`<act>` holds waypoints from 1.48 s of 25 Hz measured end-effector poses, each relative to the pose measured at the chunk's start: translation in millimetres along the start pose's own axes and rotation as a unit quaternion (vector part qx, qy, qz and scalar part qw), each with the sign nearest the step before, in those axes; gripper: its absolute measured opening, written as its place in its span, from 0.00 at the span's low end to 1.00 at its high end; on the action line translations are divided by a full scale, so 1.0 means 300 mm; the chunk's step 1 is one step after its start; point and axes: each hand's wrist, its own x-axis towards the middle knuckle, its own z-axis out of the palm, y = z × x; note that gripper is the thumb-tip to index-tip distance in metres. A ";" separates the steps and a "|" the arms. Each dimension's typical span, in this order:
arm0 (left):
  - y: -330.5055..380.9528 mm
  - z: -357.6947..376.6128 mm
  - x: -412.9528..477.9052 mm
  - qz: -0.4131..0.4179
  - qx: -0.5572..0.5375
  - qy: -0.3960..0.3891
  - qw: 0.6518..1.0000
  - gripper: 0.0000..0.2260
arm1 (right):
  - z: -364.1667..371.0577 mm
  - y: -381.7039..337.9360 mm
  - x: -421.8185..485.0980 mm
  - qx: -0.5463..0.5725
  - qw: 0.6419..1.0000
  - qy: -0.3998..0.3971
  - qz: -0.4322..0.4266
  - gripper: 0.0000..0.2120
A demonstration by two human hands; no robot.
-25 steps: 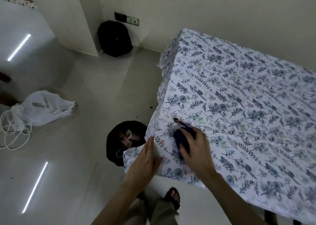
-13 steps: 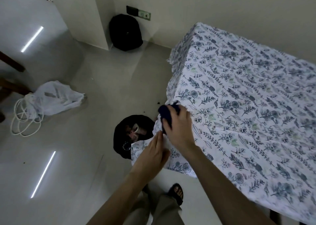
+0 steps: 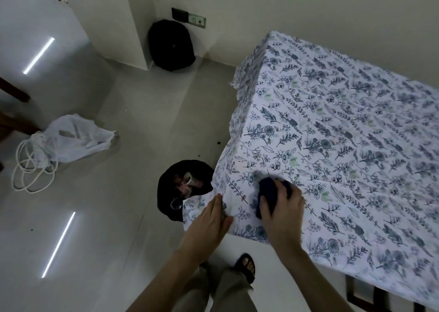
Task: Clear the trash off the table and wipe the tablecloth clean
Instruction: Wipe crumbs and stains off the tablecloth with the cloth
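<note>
A white tablecloth with a blue leaf print covers the table on the right. My right hand presses a dark blue cloth onto the tablecloth near its front left corner. My left hand lies flat with its fingers together on the hanging corner of the tablecloth, pinning it. On the floor just left of that corner stands a black trash bag, open at the top, with clear plastic trash inside.
A white plastic bag and a coil of white cord lie on the floor at the left. A black backpack leans against the far wall. Small dark crumbs dot the tiles near the table. My sandalled foot shows below.
My right hand has swept the dark cloth from the table's left edge back toward me and to the right. My left hand stays on the tablecloth corner.
</note>
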 end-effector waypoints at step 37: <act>1.443 1.047 0.487 0.353 0.299 -0.003 0.887 0.22 | -0.670 1.780 -0.338 -0.130 0.979 0.037 0.154 0.23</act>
